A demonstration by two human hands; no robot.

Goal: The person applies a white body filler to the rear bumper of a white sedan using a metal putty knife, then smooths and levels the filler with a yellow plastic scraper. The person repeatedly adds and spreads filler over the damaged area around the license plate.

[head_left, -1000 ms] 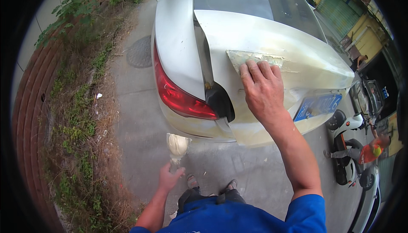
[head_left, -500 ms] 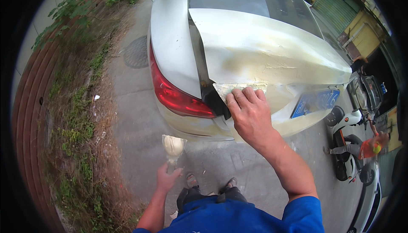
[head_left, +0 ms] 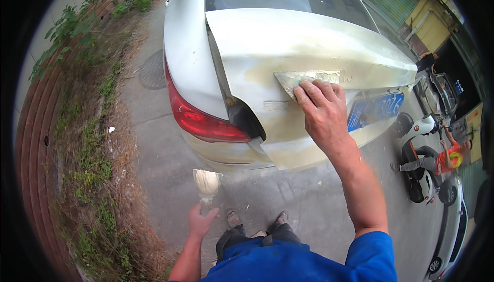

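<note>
My right hand (head_left: 326, 111) is closed on a wide, putty-crusted spreader (head_left: 296, 80), its blade lying against the boot lid (head_left: 247, 73) of a white car. Cream and tan patches of filler cover the lid around the blade, just left of the blue number plate (head_left: 375, 110). Low on the left, my left hand (head_left: 201, 221) grips a putty knife (head_left: 208, 185) by its handle. A thick lump of cream filler sits on that knife's blade, held away from the car.
The red tail light (head_left: 198, 115) and a dark gap edge the lid's left side. Weeds (head_left: 95, 169) and a ribbed reddish wall (head_left: 36, 127) line the left. At right, a person in an orange top (head_left: 446, 159) is by a white scooter (head_left: 419, 133); another car (head_left: 448, 230) stands nearer.
My right hand has moved the spreader up and to the right across the boot lid. My left hand keeps its hold on the loaded putty knife, nearly in place.
</note>
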